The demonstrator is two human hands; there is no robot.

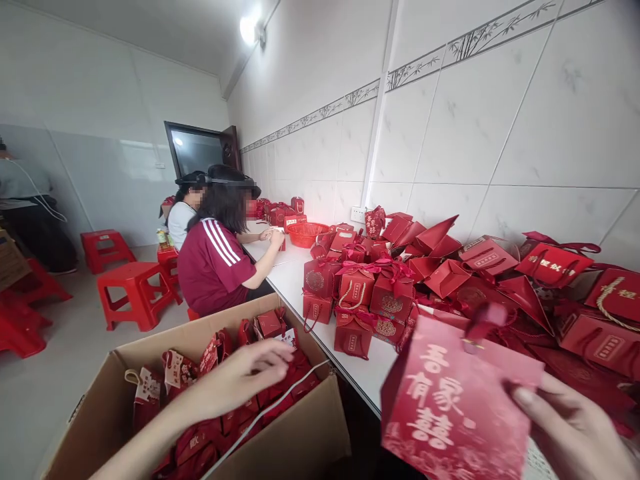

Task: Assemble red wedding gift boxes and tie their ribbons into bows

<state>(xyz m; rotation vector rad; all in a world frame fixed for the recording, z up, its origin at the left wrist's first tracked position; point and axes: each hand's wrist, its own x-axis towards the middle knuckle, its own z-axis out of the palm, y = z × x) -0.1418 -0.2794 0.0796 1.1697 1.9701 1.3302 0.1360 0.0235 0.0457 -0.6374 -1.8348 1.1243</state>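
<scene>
My right hand (pixel 570 427) grips a red gift box (pixel 450 393) by its right side, thumb on the front face. The box carries light Chinese characters, with a dark red ribbon at its top. My left hand (pixel 250 373) hangs over a cardboard box (pixel 320 420), fingers apart and nothing in them. Several red gift boxes (pixel 193 437) lie in that cardboard box, some with white printed tags. Behind the held box, a big heap of red gift boxes (pixel 450 273) covers the table (pixel 295 267).
A white cable (pixel 270 403) crosses the cardboard box. A person in a maroon shirt (pixel 215 267) sits at the table beyond it, another person further back. A red plastic basket (pixel 307 233) stands near the wall. Red stools (pixel 133 293) are on the floor at left.
</scene>
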